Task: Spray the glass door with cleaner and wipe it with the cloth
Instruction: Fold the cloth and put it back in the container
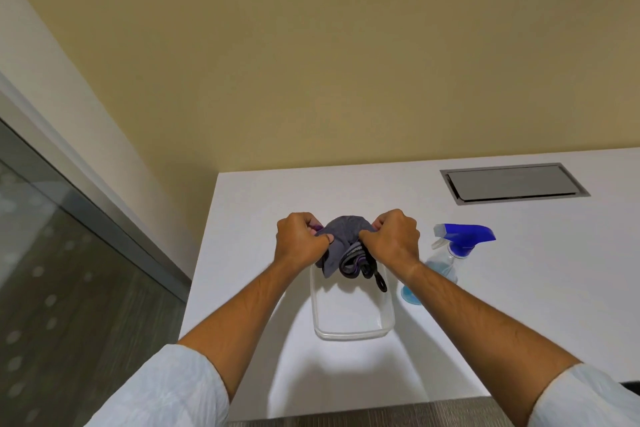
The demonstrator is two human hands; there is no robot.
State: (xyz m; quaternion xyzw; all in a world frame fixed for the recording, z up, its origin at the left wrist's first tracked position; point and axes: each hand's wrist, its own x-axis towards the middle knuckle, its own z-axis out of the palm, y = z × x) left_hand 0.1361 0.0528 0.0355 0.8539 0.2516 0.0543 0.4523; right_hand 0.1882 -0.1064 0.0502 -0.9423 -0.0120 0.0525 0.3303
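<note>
Fingers of both hands are pinched into the grey cloth (pixel 341 236): my left hand (pixel 301 239) and right hand (pixel 393 237) bunch it above the clear tray (pixel 353 329). Just right stands the spray bottle (pixel 453 253), untouched. I judge nothing is sprayed or wiped yet; the glass door (pixel 52 270) waits at left.

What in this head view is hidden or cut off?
- Cloth: its ends are hidden inside the left hand and right hand.
- Spray bottle: its base is hidden behind the right forearm.
- Glass door: cut off by the left edge.
- Tub: its far end is covered by the cloth.
</note>
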